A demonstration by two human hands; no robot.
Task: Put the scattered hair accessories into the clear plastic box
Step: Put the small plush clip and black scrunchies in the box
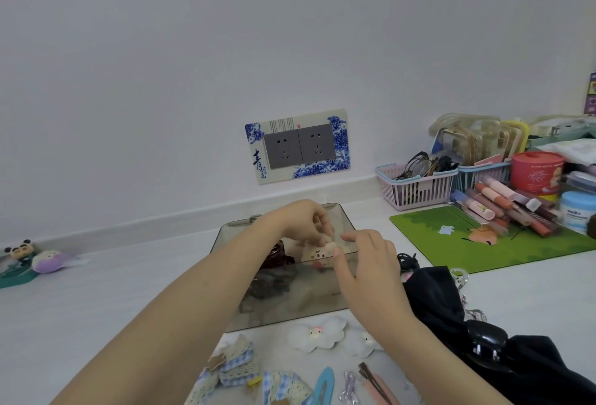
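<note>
The clear smoky plastic box (245,317) sits at the middle of the white table, with dark scrunchies and other pieces inside. Over its open top my left hand (303,220) pinches a cream plush hair accessory (317,253) with a small face. My right hand (367,262) reaches in from the right, its fingers fairly straight and touching the plush piece from below. In front of the box lie white cloud clips (317,333), blue-checked lace bows (235,362), a blue snap clip (324,382) and pink clips (375,385). A black claw clip (483,340) rests on black cloth.
Black fabric (451,304) is heaped right of the box, with a small black clip (407,260) behind it. Further right are a green mat (451,243), lip-gloss tubes (503,208), pink and blue baskets (416,185) and jars. Plush toys (48,261) lie far left. A wall socket (298,146) is behind.
</note>
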